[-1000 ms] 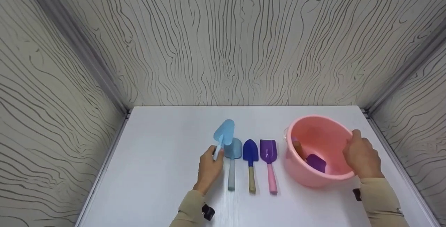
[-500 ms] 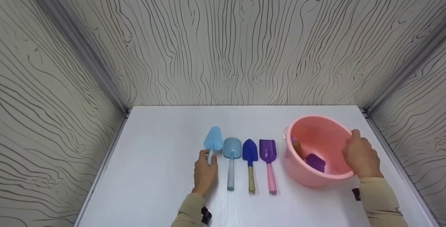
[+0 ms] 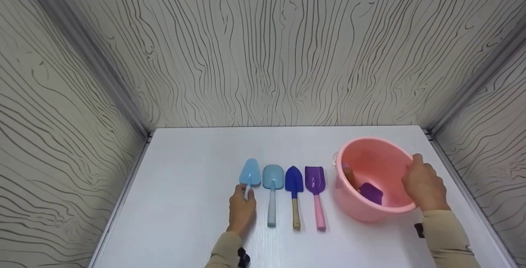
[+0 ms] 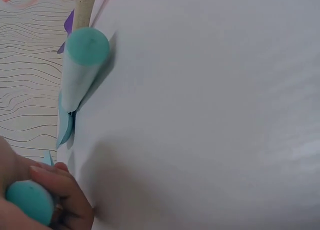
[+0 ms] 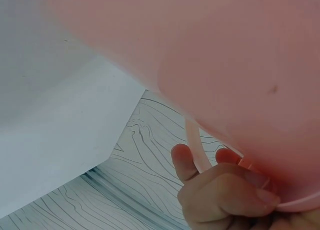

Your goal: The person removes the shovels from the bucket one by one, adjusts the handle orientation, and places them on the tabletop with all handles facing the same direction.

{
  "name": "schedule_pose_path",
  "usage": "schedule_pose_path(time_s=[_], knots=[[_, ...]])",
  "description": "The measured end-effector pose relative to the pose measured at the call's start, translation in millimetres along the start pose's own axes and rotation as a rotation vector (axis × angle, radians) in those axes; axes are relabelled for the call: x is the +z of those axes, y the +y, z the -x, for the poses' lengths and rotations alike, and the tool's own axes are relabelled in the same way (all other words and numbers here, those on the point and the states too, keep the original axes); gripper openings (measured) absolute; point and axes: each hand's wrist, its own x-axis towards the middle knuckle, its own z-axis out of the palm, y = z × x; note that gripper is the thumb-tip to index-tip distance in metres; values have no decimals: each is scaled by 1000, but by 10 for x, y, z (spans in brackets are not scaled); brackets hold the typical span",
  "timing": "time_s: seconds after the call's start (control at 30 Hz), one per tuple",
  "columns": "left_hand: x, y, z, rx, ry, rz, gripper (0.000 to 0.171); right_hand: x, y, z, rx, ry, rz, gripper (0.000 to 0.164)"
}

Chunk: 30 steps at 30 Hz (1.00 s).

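Note:
My left hand (image 3: 241, 210) grips the handle of a light blue toy trowel (image 3: 250, 172), low over the white table. In the left wrist view its teal handle end (image 4: 30, 202) pokes out of my curled fingers. Just to the right lies a pale blue sand shovel (image 3: 273, 176), then a dark blue trowel (image 3: 294, 179) with a tan handle, then a purple shovel (image 3: 315, 179) with a pink handle. My right hand (image 3: 425, 183) holds the rim of a tilted pink bucket (image 3: 365, 210). Inside it are a purple blade (image 3: 371, 193) and a brown handle (image 3: 350, 177).
The white table (image 3: 185, 185) meets a wood-patterned back wall (image 3: 263, 54) and has similar panels at both sides. A bucket handle (image 5: 195, 140) hangs near my right fingers. Grey metal strips run along the wall corners.
My left hand has moved the light blue trowel left and down, from above the pale blue shovel to a spot beside it. The right hand and bucket have stayed in place.

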Motion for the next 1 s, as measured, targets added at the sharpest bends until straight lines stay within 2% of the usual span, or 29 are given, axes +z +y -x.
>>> schedule_pose_path(time_s=[0.23, 0.53, 0.73, 0.83, 1.0], knots=[[-17, 24, 10, -25, -23, -22, 34, 7, -2, 15, -2, 13, -3, 42], [-26, 58, 13, -27, -12, -46, 28, 22, 5, 17, -33, 22, -8, 41], [-64, 120, -6, -56, -57, -57, 31, 46, 18, 24, -82, 77, 22, 38], [-100, 170, 0, -66, -87, -69, 36, 50, 15, 34, -69, 67, 11, 39], [-147, 230, 3, -72, -131, -158, 38, 37, 16, 25, -45, 42, -4, 42]])
